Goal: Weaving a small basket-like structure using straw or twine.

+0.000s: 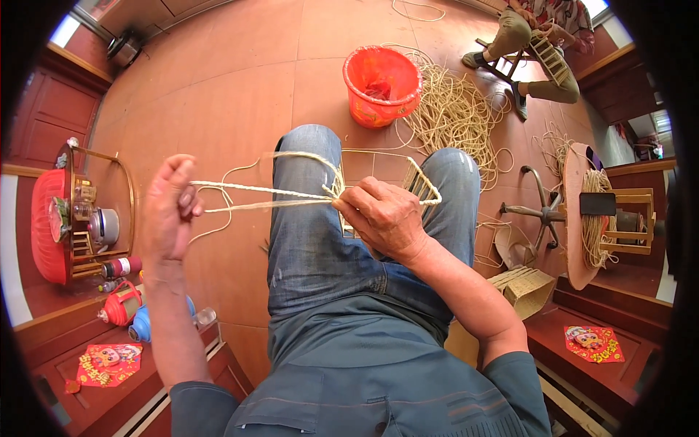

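on the floor (pixel 211 124), toward its far right corner, a pile of pale rope (pixel 460 105) is lying; a red bucket (pixel 373 111) is standing just beside it. between the knees (pixel 309 189), a small frame (pixel 427 179) is resting. the right hand (pixel 386 215) is pinching pale cord (pixel 269 192) near the frame's left edge; the left hand (pixel 172 207) is gripping its strands with curled fingers.

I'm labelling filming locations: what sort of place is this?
Probably a home used for craft work: a heap of pale cord lies on the tiled floor, and a red festive decoration and silver pot show at left.
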Demonstrator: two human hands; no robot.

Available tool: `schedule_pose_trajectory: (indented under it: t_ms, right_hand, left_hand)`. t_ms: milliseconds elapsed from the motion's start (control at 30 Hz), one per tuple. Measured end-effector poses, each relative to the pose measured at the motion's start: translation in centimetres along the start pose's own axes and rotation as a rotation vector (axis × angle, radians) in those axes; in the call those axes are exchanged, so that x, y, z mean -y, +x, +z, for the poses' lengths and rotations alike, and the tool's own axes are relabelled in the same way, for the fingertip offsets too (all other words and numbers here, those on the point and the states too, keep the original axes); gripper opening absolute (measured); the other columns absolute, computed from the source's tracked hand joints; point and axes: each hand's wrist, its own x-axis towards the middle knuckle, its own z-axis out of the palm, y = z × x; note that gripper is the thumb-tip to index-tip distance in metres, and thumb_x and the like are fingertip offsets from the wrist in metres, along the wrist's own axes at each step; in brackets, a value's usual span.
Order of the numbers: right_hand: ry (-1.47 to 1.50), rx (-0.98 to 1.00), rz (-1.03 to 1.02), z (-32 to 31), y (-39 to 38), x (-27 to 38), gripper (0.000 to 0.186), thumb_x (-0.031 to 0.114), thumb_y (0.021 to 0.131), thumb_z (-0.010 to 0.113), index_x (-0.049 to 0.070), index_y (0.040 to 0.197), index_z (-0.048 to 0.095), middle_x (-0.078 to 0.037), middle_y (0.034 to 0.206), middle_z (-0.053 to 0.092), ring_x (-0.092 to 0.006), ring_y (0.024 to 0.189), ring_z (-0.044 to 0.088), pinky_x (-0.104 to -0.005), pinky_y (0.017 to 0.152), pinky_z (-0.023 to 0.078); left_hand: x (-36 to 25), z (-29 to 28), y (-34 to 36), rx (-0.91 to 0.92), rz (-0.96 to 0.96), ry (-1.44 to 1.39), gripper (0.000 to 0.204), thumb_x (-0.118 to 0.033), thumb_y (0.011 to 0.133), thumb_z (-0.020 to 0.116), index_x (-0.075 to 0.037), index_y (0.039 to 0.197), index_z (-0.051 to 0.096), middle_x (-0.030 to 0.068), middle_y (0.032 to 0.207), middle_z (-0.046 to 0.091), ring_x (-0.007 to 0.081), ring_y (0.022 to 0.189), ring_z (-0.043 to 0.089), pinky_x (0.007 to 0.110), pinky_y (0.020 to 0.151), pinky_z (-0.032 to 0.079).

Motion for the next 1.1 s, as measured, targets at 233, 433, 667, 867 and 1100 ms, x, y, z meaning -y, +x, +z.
schedule_pose_trajectory:
  t_ms: [233,433,667,867,1100]
  right_hand:
    - [-0.057,-0.081,-0.020,0.5,0.2,0.3,0.029,0.025,0.094,0.086,0.014,0.081,0.063,-0.004,0.077,0.054,-0.0237,0.066,0.065,-0.0397,0.057,0.051]
    - [-0.048,-0.080,-0.013,0.4,0.0,0.0,0.029,0.026,0.096,0.084,0.013,0.081,0.062,-0.005,0.077,0.052,-0.0237,0.065,0.065,-0.0395,0.056,0.050]
    - [0.067,-0.053,0.107,0.2,0.4,0.7,0.025,0.025,0.096,0.083,0.012,0.084,0.065,-0.005,0.079,0.058,-0.0275,0.064,0.067,-0.0418,0.058,0.053]
    - [0.109,-0.021,0.242,0.2,0.7,1.3,0.021,0.022,0.096,0.083,0.011,0.088,0.066,-0.005,0.083,0.066,-0.0292,0.067,0.071,-0.0421,0.061,0.055]
    - [0.168,-0.001,0.288,0.2,0.7,1.4,0.017,0.021,0.095,0.084,0.011,0.097,0.070,-0.005,0.088,0.073,-0.0222,0.066,0.075,-0.0379,0.058,0.056]
  left_hand:
    - [-4.5,-2.9,2.2,-0.072,0.085,0.433,0.016,-0.025,0.112,0.073,-0.010,0.118,0.073,-0.0126,0.086,0.056,-0.0032,0.065,0.040,0.019,0.054,0.034]
    - [-8.5,-14.7,6.4,-0.384,0.362,0.804,0.021,-0.025,0.111,0.074,-0.006,0.115,0.080,-0.0137,0.087,0.058,-0.0024,0.076,0.047,0.018,0.065,0.036]
    - [-15.0,-23.3,6.2,-0.669,0.447,0.874,0.031,-0.035,0.114,0.069,-0.005,0.119,0.077,0.0008,0.093,0.074,0.0102,0.076,0.067,0.027,0.068,0.054]
    - [-4.0,-5.8,1.8,-0.156,0.549,0.926,0.018,-0.022,0.115,0.067,-0.006,0.115,0.073,-0.0017,0.105,0.069,0.0085,0.101,0.063,0.029,0.092,0.054]
    - [9.8,11.5,-3.4,0.152,-0.082,0.247,0.020,-0.014,0.109,0.069,-0.001,0.121,0.078,-0.0005,0.096,0.074,0.0072,0.083,0.068,0.026,0.072,0.060]
